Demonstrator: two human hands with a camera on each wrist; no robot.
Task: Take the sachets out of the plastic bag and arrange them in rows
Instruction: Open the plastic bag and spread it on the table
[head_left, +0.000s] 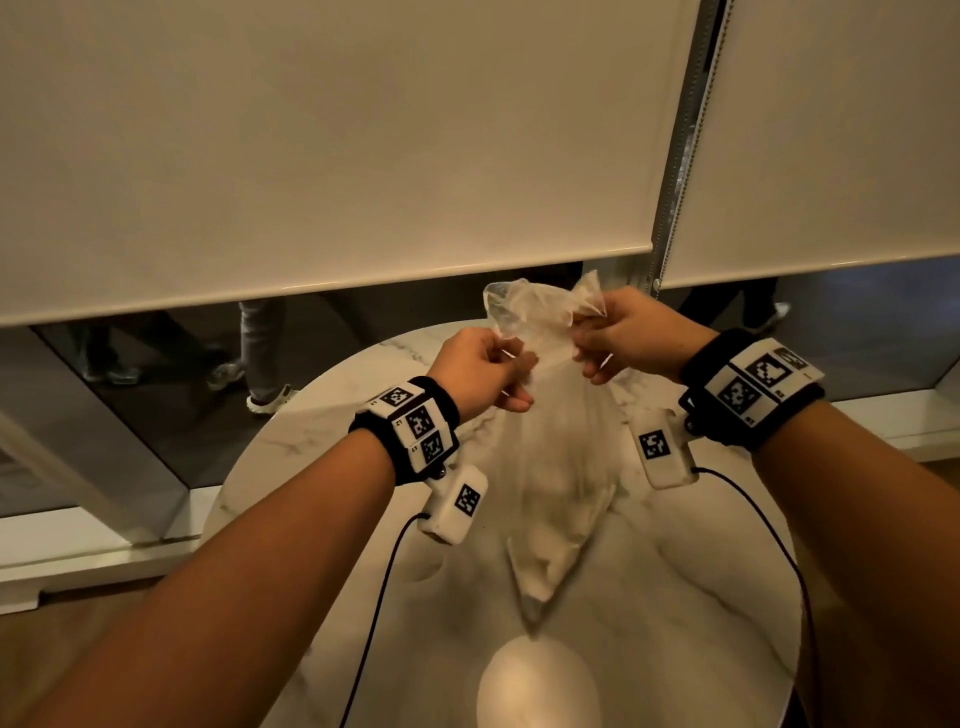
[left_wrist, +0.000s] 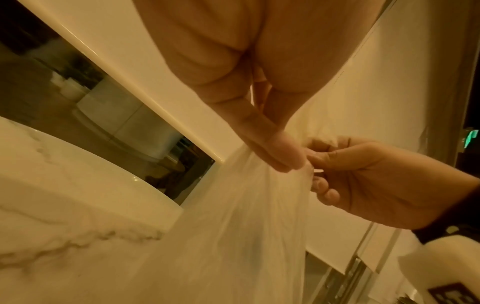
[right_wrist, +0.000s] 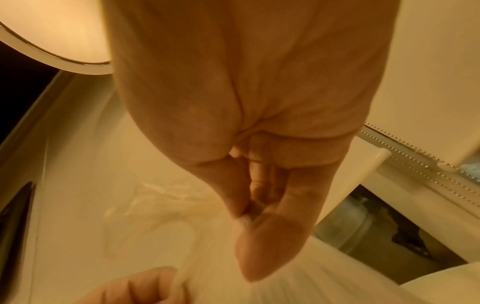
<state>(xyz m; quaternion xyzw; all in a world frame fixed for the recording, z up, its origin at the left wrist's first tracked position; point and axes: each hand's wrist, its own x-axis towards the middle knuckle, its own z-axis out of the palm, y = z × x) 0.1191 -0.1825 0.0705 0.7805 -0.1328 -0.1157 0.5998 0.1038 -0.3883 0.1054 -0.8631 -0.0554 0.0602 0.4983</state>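
A clear plastic bag (head_left: 558, 467) hangs above the round marble table (head_left: 322, 441), its gathered top held up between both hands. My left hand (head_left: 488, 371) pinches the left side of the bag's neck. My right hand (head_left: 618, 332) pinches the right side, a little higher. Pale contents weigh down the bag's bottom (head_left: 550, 561); single sachets cannot be told apart. In the left wrist view the left hand (left_wrist: 283, 156) grips the bag (left_wrist: 249, 226) beside the right hand (left_wrist: 345, 174). In the right wrist view the right hand (right_wrist: 249, 214) pinches bunched plastic (right_wrist: 298, 288).
A rounded white lamp top (head_left: 537, 686) stands near the table's front edge. Roller blinds (head_left: 322, 156) hang behind the table, with a bead chain (head_left: 670, 208) between them. Below them, glass shows people's legs (head_left: 265, 358). Black cables (head_left: 379, 613) trail from both wrist cameras.
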